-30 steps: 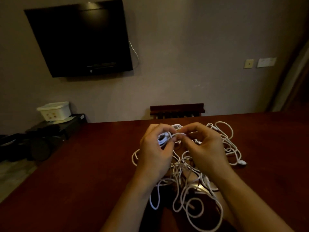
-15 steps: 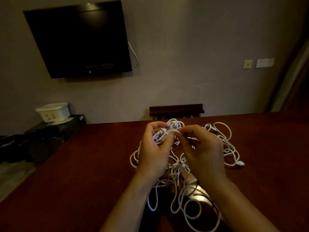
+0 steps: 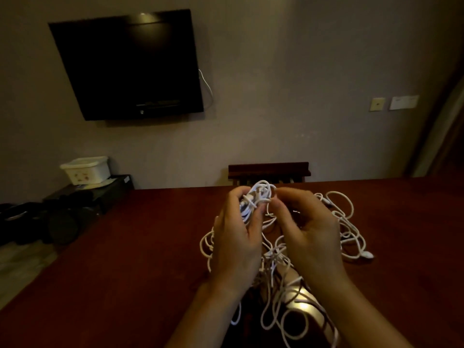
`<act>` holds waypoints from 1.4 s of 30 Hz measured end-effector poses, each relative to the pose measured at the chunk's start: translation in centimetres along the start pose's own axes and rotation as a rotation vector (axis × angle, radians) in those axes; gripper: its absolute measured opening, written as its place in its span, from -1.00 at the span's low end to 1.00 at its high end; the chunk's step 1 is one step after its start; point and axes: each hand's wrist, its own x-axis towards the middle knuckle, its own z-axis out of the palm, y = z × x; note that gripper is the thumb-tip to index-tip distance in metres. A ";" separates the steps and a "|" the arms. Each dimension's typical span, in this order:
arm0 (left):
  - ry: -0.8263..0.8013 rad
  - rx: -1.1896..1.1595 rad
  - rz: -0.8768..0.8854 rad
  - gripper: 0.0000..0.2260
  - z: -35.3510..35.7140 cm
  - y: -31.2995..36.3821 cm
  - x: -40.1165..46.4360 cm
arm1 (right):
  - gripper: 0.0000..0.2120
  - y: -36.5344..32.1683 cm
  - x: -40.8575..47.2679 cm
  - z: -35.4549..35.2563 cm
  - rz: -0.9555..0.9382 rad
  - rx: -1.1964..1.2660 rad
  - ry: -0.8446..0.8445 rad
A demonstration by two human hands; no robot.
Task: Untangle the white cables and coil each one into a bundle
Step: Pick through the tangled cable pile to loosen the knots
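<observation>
A tangle of white cables lies on the dark red table in front of me, with loops trailing toward the near edge. My left hand grips a small coiled bundle of white cable lifted above the pile, thumb pressed on its side. My right hand sits just right of the bundle, its fingers curled and pinching a strand that leads into it. A white plug end rests on the table at the right of the tangle.
A wooden chair back stands behind the table's far edge. A dark television hangs on the wall. A white plastic box sits on a low black stand at the left, with dark bags on the floor beside it.
Both hands have risen a little with the bundle, and more cable loops now sit in the left hand. The right hand shifted slightly right along the strand.
</observation>
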 end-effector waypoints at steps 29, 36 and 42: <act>-0.122 -0.269 -0.114 -0.74 0.2 -0.5 0.8 | -0.67 0.5 0.9 -0.5 0.618 0.585 -0.095; -0.150 -0.377 -0.173 -0.85 0.6 -0.3 0.8 | -0.74 0.7 0.9 -0.8 0.582 0.550 -0.060; -0.099 -0.363 -0.222 -0.78 0.9 -1.1 1.1 | -0.85 0.6 0.3 -0.3 0.264 0.211 -0.101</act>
